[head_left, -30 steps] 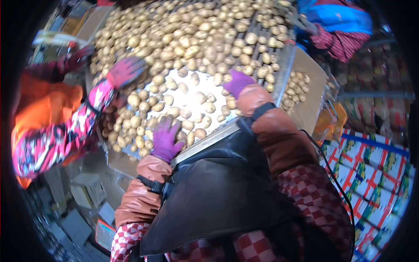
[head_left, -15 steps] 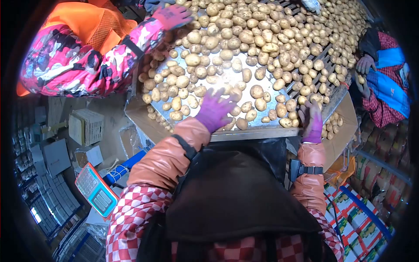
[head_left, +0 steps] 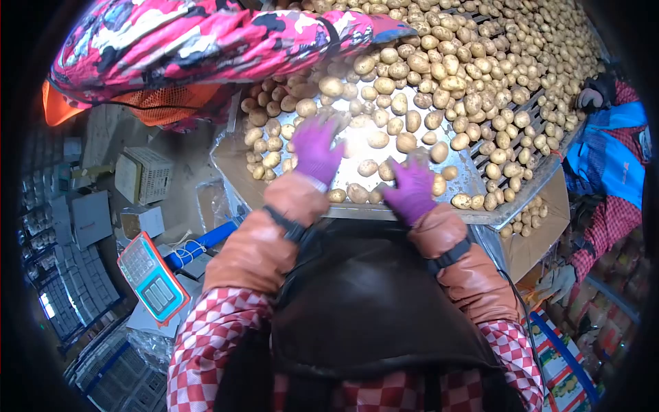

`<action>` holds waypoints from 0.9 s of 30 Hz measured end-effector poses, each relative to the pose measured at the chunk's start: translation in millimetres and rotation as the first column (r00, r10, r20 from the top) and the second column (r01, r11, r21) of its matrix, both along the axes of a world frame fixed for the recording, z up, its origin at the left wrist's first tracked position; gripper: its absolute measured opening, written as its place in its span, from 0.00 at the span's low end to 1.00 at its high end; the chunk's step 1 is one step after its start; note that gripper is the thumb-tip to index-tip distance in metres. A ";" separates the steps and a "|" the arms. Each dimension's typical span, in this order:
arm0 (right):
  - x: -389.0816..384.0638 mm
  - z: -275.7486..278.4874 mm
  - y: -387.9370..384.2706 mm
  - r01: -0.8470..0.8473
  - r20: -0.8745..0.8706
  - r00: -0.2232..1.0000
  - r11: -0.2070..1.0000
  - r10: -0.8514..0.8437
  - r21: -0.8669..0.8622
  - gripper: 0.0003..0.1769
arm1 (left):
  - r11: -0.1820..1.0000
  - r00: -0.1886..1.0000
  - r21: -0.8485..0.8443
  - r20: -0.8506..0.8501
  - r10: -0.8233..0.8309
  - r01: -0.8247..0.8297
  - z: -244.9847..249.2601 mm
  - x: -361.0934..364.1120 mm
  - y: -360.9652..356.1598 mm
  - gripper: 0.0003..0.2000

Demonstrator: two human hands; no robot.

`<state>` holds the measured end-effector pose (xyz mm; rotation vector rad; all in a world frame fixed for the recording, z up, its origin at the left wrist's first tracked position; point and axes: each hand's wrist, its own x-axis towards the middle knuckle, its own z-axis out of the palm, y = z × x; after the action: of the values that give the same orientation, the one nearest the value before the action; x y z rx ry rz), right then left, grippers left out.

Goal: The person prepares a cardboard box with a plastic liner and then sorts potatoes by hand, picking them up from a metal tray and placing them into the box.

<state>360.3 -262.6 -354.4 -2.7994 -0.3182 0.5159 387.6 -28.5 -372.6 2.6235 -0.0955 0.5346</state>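
Note:
Loose potatoes [head_left: 377, 139] lie scattered over a shiny metal tray [head_left: 453, 168] at the near end of a large heap. My left hand [head_left: 318, 151], in a purple glove, reaches over the tray's left part with fingers apart, its tips blurred among the potatoes. Nearer the front edge, my right hand [head_left: 412, 189] in a matching glove spreads its fingers over potatoes, thumb pointing left. Nothing shows gripped in either hand, though some potatoes beneath them are hidden.
Another person's camouflage-patterned sleeve [head_left: 274, 41] stretches across the upper left. A person in a blue vest [head_left: 611, 154] is at the right. Cardboard [head_left: 230, 161] flanks the tray. A digital scale [head_left: 152, 278], a plastic crate [head_left: 144, 175] and printed boxes [head_left: 559, 364] are lower down.
My right hand has moved left from the tray's right corner onto the potatoes. My left hand has shifted slightly left and up. The co-worker's sleeve now extends further right across the heap.

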 end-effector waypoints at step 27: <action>3.1 -5.1 -28.1 0.060 -0.082 0.997 0.720 -0.005 0.691 0.26 | 0.949 0.850 -0.309 -0.484 -0.207 0.055 -43.2 70.4 107.3 0.19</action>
<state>363.4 -290.6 -359.5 -2.0354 -0.3548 0.3816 458.0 78.8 -415.8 2.3594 -0.0254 -0.2010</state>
